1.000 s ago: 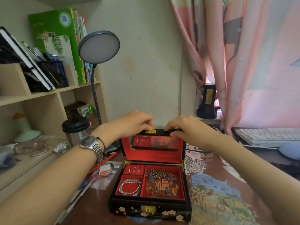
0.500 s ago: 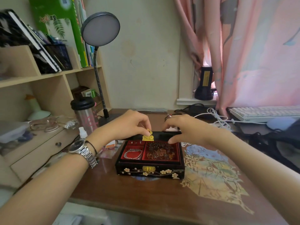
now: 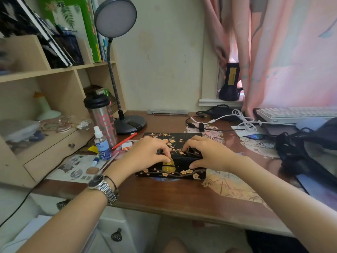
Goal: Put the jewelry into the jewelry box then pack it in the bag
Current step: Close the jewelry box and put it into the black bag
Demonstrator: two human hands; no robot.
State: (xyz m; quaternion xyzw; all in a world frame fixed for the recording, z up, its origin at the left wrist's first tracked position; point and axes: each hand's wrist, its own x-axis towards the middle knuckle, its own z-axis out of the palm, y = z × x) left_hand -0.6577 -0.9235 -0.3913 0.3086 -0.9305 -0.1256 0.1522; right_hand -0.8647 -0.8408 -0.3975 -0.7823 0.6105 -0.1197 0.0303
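Black lacquered jewelry box (image 3: 173, 143) with its lid down, sitting on the wooden desk (image 3: 164, 194) directly in front of you.

Your left hand (image 3: 147, 154) rests on the lid's front left area, thumb and forefinger pinched on the gold clasp (image 3: 168, 164) at the front edge. Your right hand (image 3: 207, 152) grips the box's front right corner, fingers curled over the lid and thumb pressed against the front wall. A wristwatch (image 3: 102, 185) is on your left wrist. Left of the box stand a spray bottle (image 3: 102, 143) and a steel tumbler (image 3: 102, 117), with a desk lamp (image 3: 116, 52) behind. A dark bag (image 3: 300, 152) lies well apart at the right, near the keyboard (image 3: 295, 114).
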